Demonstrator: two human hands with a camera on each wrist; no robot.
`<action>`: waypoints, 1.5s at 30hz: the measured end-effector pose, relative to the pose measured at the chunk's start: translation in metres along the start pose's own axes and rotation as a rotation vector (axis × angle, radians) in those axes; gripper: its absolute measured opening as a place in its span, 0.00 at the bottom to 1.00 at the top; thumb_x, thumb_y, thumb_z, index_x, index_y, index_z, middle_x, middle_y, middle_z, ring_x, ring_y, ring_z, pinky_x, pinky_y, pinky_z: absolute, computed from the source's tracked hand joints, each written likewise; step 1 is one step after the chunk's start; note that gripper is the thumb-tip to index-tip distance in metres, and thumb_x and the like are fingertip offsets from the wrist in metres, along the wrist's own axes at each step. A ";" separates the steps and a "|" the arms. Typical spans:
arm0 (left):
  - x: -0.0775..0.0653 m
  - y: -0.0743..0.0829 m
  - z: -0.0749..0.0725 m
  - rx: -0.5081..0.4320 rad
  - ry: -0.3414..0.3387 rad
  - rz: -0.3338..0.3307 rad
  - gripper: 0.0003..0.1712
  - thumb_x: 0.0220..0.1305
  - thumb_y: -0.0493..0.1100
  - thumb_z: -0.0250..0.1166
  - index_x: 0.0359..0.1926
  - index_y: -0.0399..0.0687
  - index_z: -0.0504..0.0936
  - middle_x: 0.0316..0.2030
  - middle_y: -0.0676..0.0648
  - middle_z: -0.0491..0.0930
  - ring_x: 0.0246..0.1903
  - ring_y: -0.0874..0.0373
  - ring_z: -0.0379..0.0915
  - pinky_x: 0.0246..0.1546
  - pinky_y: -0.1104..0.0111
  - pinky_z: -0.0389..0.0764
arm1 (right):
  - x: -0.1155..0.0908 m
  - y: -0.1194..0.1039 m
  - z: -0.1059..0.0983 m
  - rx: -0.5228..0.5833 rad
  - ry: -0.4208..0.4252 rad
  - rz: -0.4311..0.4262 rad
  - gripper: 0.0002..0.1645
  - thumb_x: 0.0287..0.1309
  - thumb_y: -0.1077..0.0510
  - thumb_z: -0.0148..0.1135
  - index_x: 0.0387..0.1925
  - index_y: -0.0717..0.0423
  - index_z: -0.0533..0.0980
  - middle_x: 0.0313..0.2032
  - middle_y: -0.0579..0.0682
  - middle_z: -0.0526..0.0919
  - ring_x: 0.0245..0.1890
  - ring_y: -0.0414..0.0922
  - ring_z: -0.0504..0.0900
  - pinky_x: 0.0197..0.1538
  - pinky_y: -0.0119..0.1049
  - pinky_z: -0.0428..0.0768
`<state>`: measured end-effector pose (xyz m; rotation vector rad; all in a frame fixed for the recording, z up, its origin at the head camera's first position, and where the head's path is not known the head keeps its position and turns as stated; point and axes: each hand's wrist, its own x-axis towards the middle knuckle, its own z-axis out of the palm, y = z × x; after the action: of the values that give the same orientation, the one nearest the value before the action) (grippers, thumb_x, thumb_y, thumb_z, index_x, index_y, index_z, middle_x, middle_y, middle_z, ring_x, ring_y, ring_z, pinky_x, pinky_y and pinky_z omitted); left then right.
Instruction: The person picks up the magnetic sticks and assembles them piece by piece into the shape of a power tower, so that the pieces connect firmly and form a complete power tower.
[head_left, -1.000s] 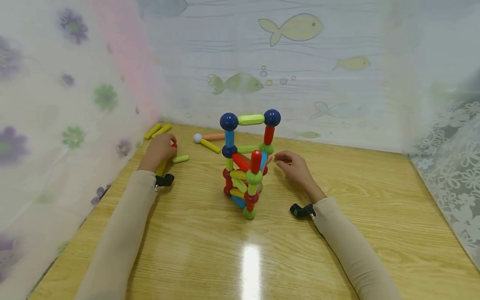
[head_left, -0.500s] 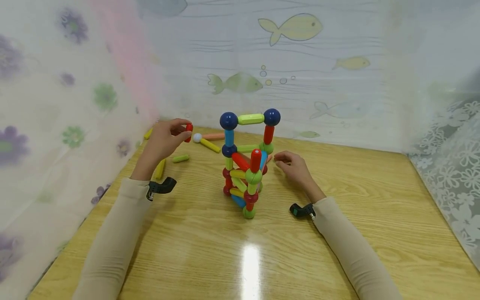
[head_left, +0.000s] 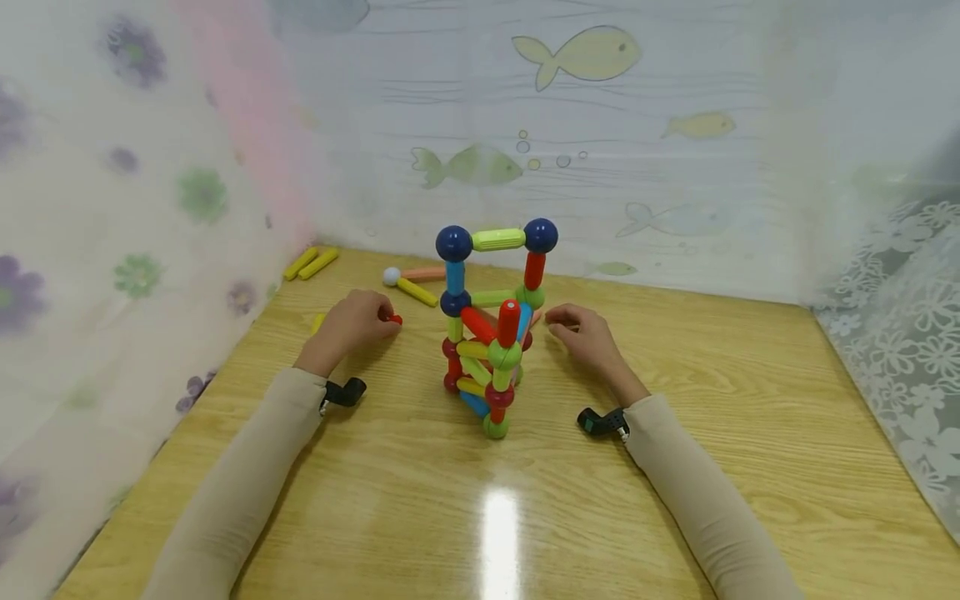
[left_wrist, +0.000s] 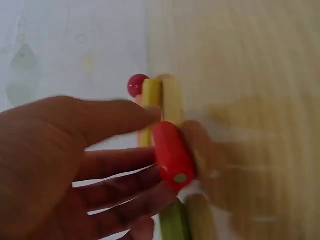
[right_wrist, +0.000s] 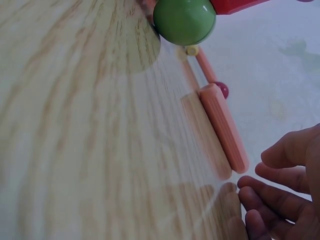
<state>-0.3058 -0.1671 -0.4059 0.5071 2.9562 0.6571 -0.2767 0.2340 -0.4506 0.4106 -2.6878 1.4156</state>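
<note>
In the head view a tower of magnetic rods and balls (head_left: 505, 355) stands upright mid-table. To its left, my left hand (head_left: 356, 323) pinches a short red magnetic rod (left_wrist: 172, 157) between thumb and fingers, low over the table; only the rod's end shows in the head view. A green rod (left_wrist: 174, 220) lies near those fingers in the left wrist view. My right hand (head_left: 588, 333) rests at the tower's right with its fingers loosely bent and nothing held. Close to its fingertips lies a salmon-pink rod (right_wrist: 224, 127), seen in the right wrist view.
Two yellow rods (head_left: 318, 263) lie at the table's back left. A white ball (head_left: 392, 276) touches a yellow rod (head_left: 417, 292) and a salmon rod (head_left: 423, 273) behind the tower. Another yellow rod (head_left: 318, 322) is partly hidden by my left hand.
My left hand picked up the red rod at the left, raised it, then brought it down and rightward, nearer the tower. My right hand stays in place.
</note>
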 end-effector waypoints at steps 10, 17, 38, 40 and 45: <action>0.056 -0.005 0.004 -0.036 0.144 0.010 0.22 0.80 0.32 0.52 0.69 0.34 0.75 0.66 0.31 0.72 0.52 0.38 0.75 0.51 0.50 0.77 | 0.000 -0.001 0.000 -0.005 0.002 -0.001 0.14 0.73 0.63 0.61 0.54 0.66 0.82 0.51 0.60 0.85 0.52 0.56 0.83 0.59 0.53 0.78; 0.071 -0.016 0.015 0.030 0.135 -0.013 0.18 0.81 0.35 0.53 0.62 0.33 0.82 0.51 0.33 0.77 0.50 0.40 0.70 0.53 0.51 0.77 | 0.001 -0.001 0.000 -0.029 -0.003 -0.004 0.14 0.74 0.62 0.60 0.55 0.64 0.82 0.51 0.58 0.86 0.53 0.55 0.82 0.59 0.53 0.78; 0.011 0.009 -0.041 -0.556 0.469 0.025 0.25 0.70 0.45 0.72 0.65 0.44 0.82 0.53 0.37 0.77 0.48 0.46 0.78 0.48 0.58 0.81 | 0.000 0.002 0.001 -0.033 0.008 0.001 0.13 0.74 0.63 0.61 0.54 0.64 0.82 0.50 0.58 0.86 0.52 0.55 0.83 0.58 0.52 0.78; -0.001 0.022 -0.050 -0.748 0.511 0.064 0.24 0.67 0.44 0.74 0.63 0.44 0.83 0.53 0.40 0.81 0.50 0.49 0.79 0.49 0.64 0.81 | -0.001 0.003 0.001 -0.035 -0.001 0.001 0.13 0.74 0.63 0.61 0.54 0.64 0.82 0.50 0.58 0.86 0.52 0.55 0.83 0.58 0.52 0.78; -0.027 0.059 -0.075 -1.162 0.609 0.291 0.20 0.63 0.33 0.75 0.56 0.35 0.86 0.52 0.38 0.83 0.48 0.49 0.83 0.50 0.65 0.82 | -0.002 0.002 0.002 -0.039 -0.001 -0.001 0.14 0.73 0.63 0.61 0.55 0.64 0.82 0.51 0.59 0.86 0.52 0.55 0.83 0.58 0.52 0.79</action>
<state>-0.2726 -0.1556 -0.3130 0.6411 2.2343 2.6312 -0.2750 0.2336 -0.4534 0.4097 -2.7100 1.3611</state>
